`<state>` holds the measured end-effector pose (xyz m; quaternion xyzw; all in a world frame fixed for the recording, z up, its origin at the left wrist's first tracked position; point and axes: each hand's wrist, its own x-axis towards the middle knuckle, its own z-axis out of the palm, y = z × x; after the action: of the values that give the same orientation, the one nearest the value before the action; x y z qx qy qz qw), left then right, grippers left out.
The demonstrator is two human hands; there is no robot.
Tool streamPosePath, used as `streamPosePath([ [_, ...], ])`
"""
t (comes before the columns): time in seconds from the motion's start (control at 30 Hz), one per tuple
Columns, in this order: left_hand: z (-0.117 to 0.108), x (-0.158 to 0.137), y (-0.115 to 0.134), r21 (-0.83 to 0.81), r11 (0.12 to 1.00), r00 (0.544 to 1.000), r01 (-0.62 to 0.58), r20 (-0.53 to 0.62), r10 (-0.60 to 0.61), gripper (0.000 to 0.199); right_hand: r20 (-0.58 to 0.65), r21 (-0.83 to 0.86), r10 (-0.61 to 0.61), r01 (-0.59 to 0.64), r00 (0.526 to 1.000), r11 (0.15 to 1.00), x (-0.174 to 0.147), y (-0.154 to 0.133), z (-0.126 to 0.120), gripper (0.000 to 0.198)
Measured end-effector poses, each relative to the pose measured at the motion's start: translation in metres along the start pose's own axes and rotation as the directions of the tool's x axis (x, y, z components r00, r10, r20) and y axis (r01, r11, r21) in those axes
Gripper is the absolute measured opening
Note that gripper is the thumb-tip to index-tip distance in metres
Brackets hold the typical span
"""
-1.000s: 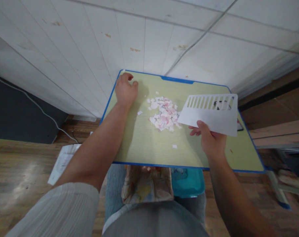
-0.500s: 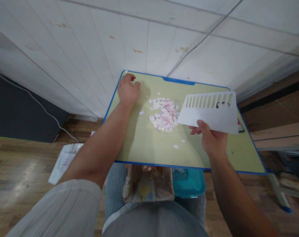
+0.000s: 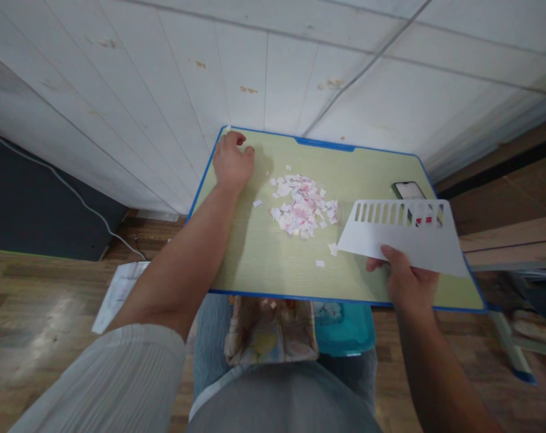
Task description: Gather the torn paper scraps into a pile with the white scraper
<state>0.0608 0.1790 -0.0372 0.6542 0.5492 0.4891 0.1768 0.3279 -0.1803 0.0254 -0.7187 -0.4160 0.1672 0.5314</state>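
In my right hand is a thin white slotted sheet, pinched by its near edge between thumb and fingers. A row of slots runs along its far side. The sheet is held over the right part of a pale yellow-green table with a blue rim. To its left lies a loose heap of small white and pink paper pieces, with a few strays around it. My left hand is by the table's far left corner, fingers loosely bent, thumb apart, holding nothing I can see.
A phone lies at the table's right, partly behind the sheet. Below the near edge are a cloth-lined container and a turquoise tub at my lap. A white panelled wall with a cable stands behind.
My right hand has moved right and nearer to me with the slotted sheet, uncovering the phone and some paper pieces on the heap's right side. The left hand stays in place.
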Motion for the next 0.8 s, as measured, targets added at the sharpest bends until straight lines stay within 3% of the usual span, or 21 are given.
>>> streamPosePath([
  [0.23, -0.005, -0.001, 0.017, 0.105, 0.994, 1.000, 0.006, -0.023, -0.004, 0.019, -0.052, 0.012, 0.023, -0.023, 0.998, 1.000, -0.017, 0.023, -0.019, 0.027],
  [0.53, -0.010, -0.004, 0.031, 0.110, 0.993, 0.999, 0.041, -0.031, -0.037, 0.030, 0.005, 0.004, -0.069, 0.069, 0.998, 0.998, -0.026, 0.011, -0.019, 0.040],
  [0.67, -0.008, -0.003, 0.030, 0.058, 0.997, 0.998, 0.049, -0.038, -0.047, 0.034, 0.028, 0.051, -0.017, 0.016, 0.999, 0.999, -0.033, 0.012, -0.030, 0.037],
  [0.8, -0.008, -0.002, 0.028, 0.075, 0.996, 0.999, 0.037, -0.043, -0.034, 0.035, -0.016, 0.146, 0.075, -0.072, 0.997, 0.987, -0.042, 0.020, -0.039, 0.019],
])
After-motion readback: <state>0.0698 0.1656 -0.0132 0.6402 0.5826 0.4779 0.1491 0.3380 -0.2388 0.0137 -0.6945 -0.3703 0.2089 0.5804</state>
